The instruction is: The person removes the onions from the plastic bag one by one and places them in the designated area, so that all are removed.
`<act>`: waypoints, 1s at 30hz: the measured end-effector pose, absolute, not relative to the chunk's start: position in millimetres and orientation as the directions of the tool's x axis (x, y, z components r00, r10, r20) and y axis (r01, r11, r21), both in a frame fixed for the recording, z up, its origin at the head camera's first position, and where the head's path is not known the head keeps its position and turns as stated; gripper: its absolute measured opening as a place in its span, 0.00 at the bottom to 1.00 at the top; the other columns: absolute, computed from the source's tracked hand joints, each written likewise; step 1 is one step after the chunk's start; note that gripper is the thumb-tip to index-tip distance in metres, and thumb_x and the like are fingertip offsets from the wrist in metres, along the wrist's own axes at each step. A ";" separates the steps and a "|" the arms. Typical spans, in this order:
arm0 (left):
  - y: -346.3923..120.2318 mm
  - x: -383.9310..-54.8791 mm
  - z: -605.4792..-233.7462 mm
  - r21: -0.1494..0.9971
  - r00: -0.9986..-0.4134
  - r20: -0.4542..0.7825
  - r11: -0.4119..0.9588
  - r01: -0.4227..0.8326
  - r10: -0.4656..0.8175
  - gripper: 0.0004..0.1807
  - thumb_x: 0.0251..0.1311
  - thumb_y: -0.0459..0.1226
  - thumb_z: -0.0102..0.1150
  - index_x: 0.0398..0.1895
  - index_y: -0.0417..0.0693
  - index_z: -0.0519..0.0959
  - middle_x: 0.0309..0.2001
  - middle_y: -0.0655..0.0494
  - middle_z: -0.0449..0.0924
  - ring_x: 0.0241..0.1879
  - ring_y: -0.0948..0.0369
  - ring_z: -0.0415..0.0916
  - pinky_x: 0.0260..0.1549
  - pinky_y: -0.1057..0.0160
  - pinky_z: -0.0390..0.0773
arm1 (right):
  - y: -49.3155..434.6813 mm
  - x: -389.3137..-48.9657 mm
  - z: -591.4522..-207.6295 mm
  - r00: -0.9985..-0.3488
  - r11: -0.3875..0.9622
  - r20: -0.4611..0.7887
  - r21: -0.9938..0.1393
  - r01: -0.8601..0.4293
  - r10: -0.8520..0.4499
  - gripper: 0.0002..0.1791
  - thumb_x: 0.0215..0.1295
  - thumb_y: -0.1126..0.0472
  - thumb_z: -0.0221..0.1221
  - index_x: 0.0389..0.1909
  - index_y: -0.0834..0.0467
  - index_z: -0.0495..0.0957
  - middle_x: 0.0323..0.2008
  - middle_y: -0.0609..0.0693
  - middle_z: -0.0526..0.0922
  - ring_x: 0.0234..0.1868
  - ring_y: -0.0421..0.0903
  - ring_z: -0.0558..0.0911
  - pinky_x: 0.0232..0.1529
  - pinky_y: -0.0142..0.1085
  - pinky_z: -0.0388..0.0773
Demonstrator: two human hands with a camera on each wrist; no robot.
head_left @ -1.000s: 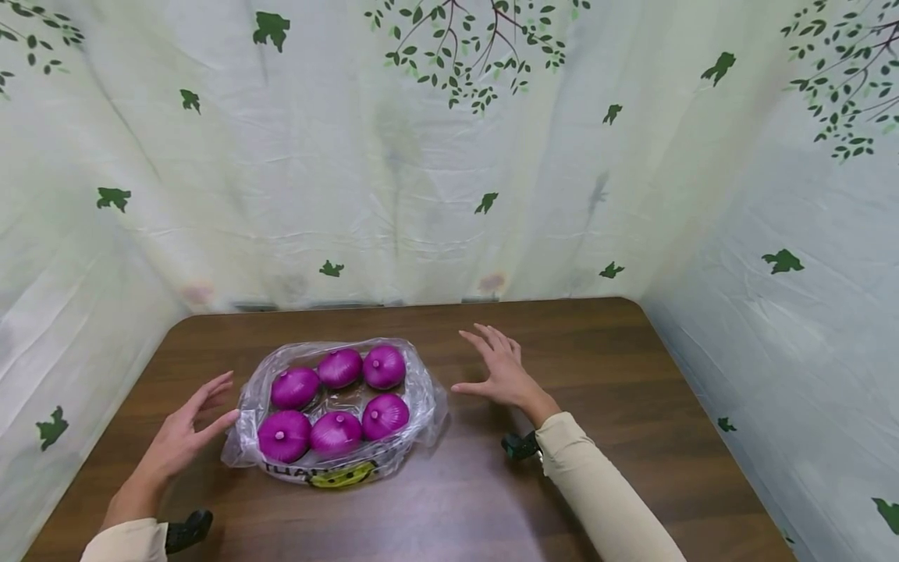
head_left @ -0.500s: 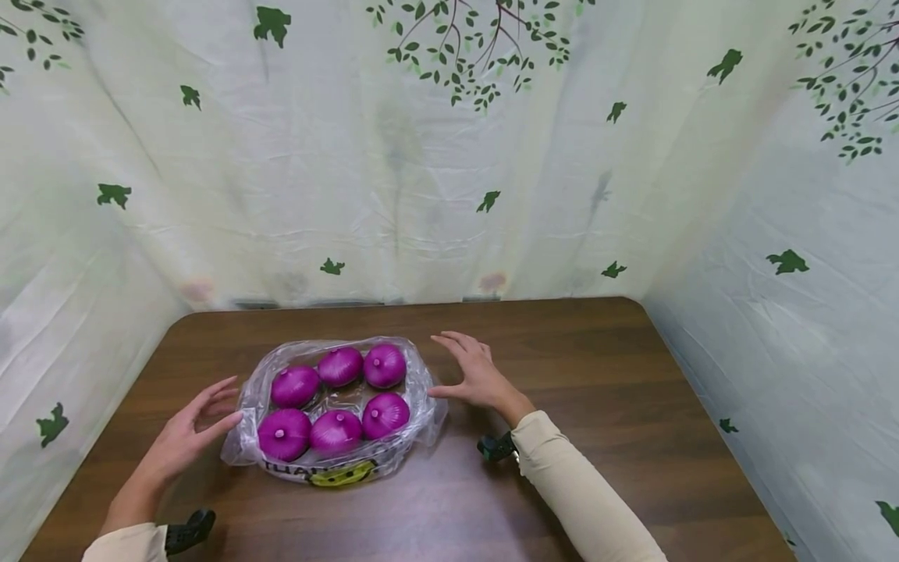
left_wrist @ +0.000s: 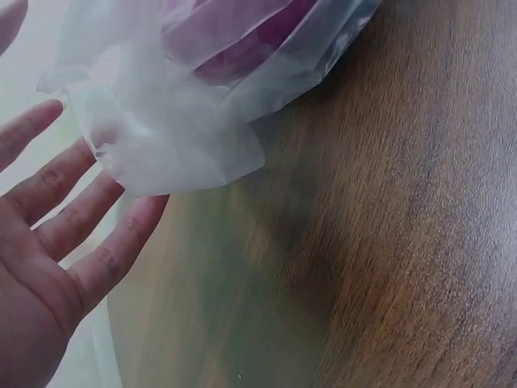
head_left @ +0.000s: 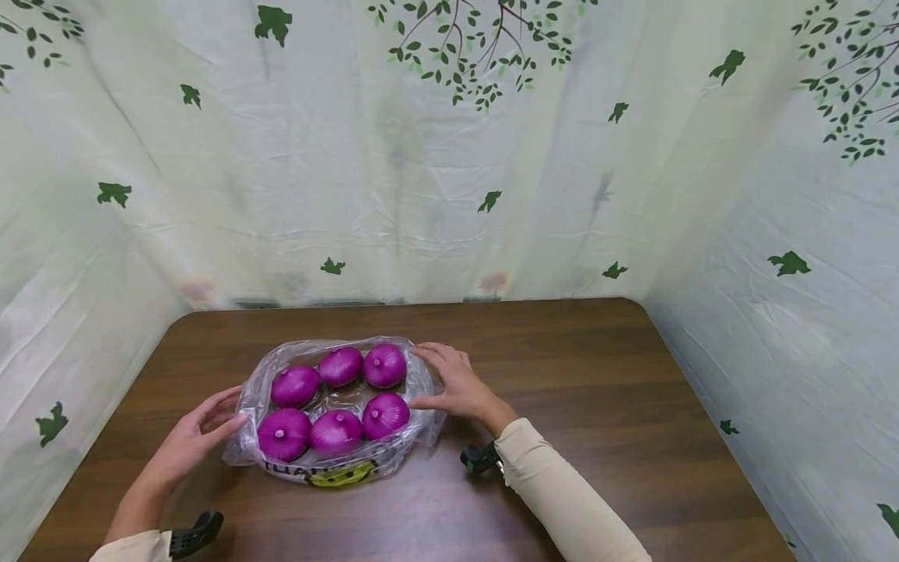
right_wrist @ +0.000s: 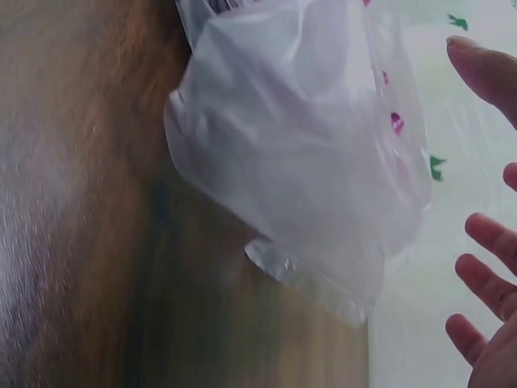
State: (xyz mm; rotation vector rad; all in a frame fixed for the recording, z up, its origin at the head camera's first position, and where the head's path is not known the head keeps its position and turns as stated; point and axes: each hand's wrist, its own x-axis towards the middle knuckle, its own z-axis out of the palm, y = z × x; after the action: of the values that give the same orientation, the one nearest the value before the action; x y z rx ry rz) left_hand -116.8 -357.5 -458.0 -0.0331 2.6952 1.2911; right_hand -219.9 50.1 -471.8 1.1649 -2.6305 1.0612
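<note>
Several purple onions (head_left: 284, 435) sit in two rows inside a clear plastic bag (head_left: 421, 433), which bears dark lettering and a yellow print on its near side. At the bag's left end is my left hand (head_left: 197, 437); in the left wrist view its outstretched fingers (left_wrist: 121, 246) touch the loose plastic. My right hand (head_left: 460, 389) is at the right end, its thumb and fingers spread around that side. The right wrist view shows those fingers (right_wrist: 489, 283) extended and apart, beside the crumpled plastic. Contact there is hard to tell.
The bag rests on a brown wooden table (head_left: 562, 367) with rounded far corners. Pale curtains (head_left: 393, 195) printed with green leaves and branches stand behind and at both sides. A dark band with a device is on each wrist.
My right hand has moved left from well beside the bag to its right end. My left hand has shifted slightly right, up to the plastic. The bag has stayed in place.
</note>
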 end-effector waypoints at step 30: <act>-362.6 -104.5 -469.2 0.847 -0.968 -0.252 0.485 -0.216 0.008 0.33 0.71 0.47 0.49 0.65 0.27 0.61 0.56 0.41 0.73 0.40 0.73 0.77 0.39 0.64 0.80 | 17.3 -208.5 -473.4 -0.640 0.455 0.288 -0.504 -0.734 -0.713 0.42 0.49 0.45 0.72 0.65 0.55 0.69 0.62 0.50 0.69 0.64 0.46 0.66 0.61 0.45 0.59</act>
State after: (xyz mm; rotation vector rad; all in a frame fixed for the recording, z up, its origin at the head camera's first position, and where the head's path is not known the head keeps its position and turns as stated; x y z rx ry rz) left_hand -104.5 -362.6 -469.2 -0.1790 2.5096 1.4790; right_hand -208.5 17.3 -473.4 1.3177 -2.6496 0.9452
